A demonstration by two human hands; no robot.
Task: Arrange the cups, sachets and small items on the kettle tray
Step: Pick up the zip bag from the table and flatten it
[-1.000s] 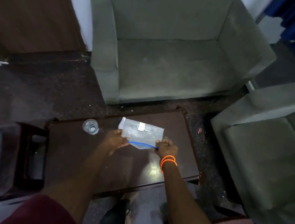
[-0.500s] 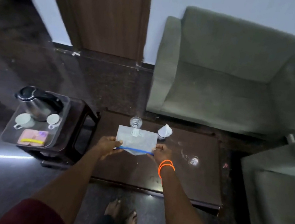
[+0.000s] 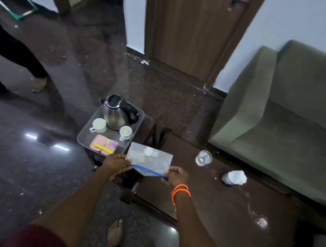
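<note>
My view has swung left over the last second: the kettle tray [image 3: 137, 119], out at the left edge a moment ago, now sits just beyond my hands, so I judge I am bringing the clear zip bag [image 3: 149, 159] over to it. My left hand [image 3: 116, 166] pinches the bag's near-left corner and my right hand [image 3: 175, 176] pinches the near-right end of its blue seal, both closed on it as before, the bag held in the air between the tray and the dark low table [image 3: 230, 206]

On the tray stand the kettle [image 3: 117, 112] at the far end, a white cup [image 3: 99, 125] on its left and another cup [image 3: 125, 131] on its right, with pink sachets [image 3: 100, 145] under a yellow strip near me. That part looks arranged already

I cannot tell whether the bag holds anything; it is translucent and blurred. Its print is unreadable. A glass [image 3: 203, 158] and a tissue-stuffed glass [image 3: 233, 177] stand on the table, apart from the tray. A second person at far left is cut off by the frame
</note>
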